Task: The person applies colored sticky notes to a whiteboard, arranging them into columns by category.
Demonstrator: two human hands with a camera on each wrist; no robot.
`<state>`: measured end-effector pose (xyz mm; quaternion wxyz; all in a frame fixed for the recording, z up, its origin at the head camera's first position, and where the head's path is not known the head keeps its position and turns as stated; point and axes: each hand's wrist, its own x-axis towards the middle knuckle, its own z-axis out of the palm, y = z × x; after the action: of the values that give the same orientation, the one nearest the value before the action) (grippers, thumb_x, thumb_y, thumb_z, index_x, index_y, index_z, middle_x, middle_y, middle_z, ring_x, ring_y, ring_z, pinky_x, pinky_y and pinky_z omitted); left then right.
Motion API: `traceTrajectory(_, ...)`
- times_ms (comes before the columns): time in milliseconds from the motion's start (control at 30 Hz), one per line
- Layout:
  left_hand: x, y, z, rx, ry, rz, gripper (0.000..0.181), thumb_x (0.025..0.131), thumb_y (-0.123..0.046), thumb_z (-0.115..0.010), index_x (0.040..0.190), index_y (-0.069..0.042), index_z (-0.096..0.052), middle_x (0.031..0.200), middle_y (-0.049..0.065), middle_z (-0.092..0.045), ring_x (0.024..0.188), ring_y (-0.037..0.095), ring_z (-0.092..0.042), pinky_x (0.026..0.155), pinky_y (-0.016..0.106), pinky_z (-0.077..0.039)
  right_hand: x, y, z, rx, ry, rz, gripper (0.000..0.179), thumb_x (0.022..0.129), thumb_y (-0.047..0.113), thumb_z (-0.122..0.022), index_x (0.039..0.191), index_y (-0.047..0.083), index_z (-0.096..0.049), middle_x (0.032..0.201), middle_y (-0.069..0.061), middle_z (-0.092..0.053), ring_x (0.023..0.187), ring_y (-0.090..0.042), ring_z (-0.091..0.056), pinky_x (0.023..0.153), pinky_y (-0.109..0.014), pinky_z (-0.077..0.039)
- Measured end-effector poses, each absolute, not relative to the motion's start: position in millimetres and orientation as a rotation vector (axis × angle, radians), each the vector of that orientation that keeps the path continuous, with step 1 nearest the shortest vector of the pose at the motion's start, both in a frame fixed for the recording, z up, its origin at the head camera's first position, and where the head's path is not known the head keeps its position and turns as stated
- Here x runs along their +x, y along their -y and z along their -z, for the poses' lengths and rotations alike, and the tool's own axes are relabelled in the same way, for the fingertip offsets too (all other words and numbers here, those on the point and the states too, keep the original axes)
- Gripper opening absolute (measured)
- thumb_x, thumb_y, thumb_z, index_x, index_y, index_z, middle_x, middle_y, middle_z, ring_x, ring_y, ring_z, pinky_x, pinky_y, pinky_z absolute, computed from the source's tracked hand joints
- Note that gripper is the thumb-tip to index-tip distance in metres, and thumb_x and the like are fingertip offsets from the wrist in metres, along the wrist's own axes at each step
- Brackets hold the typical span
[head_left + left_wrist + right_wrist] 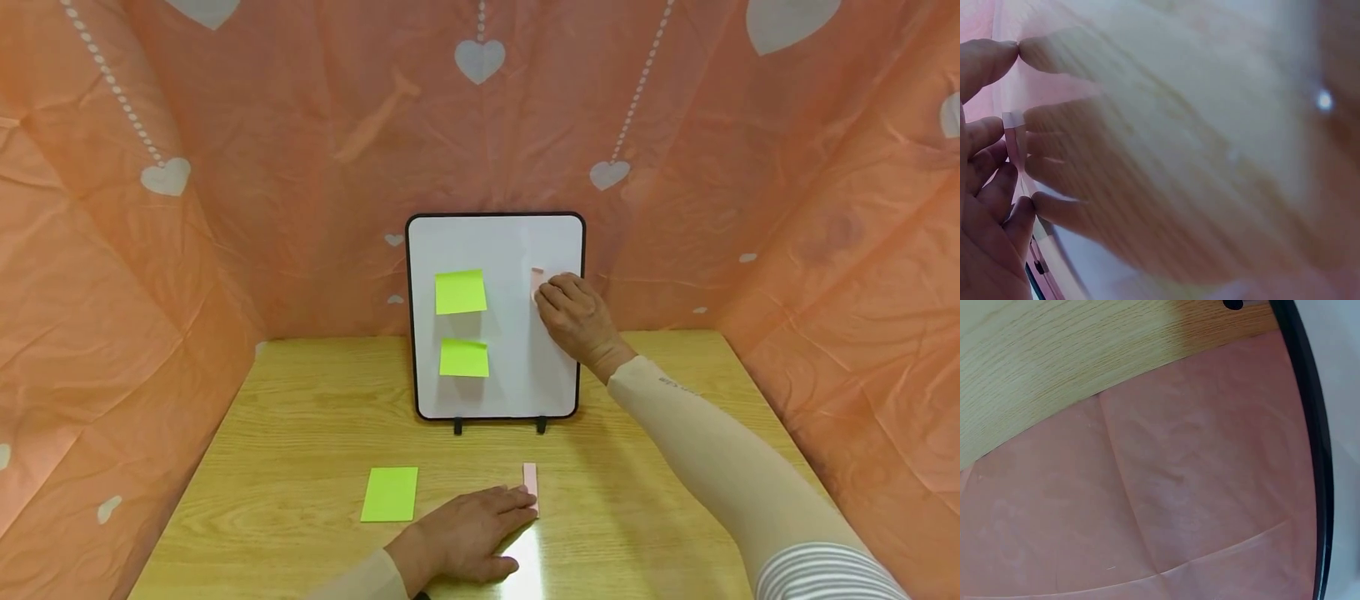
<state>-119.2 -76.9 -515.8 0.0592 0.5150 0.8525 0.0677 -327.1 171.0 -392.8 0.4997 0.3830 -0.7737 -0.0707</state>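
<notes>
A small whiteboard (510,250) stands upright on the table. Near its right edge, my right hand (576,317) has curled fingers pinching the lower end of a narrow pink sticky note (537,273) against the board; the fingers hide part of it. On the table in front, my left hand (472,533) lies palm down with its fingers extended, their tips resting on a narrow pink sticky-note pad (530,479). The left wrist view shows those left fingers (999,187) touching the pad (1015,140). The right hand is out of the right wrist view.
Two lime-green sticky notes, an upper one (461,292) and a lower one (463,358), stick to the board's left half. A lime-green pad (390,494) lies on the wooden table (315,417) at left. Black feet (458,427) support the board. Orange heart-patterned cloth (300,167) surrounds the table.
</notes>
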Motion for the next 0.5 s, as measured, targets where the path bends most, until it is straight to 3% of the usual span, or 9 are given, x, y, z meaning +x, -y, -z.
traceTrajectory(500,-119.9,74.9,512.1,1.538,-2.593,-0.155,0.064,0.104,-0.05,-0.058,0.159,-0.019,-0.049,0.165,-0.003,-0.044,0.15,0.017,-0.046,0.124,0.028,-0.04,-321.9,-176.1,400.9,0.921,1.927,0.274,0.023,0.098,0.004,-0.073,0.117,-0.007,-0.075,0.114,-0.018,-0.075,0.112,-0.034,-0.068,0.109,-0.044,-0.056)
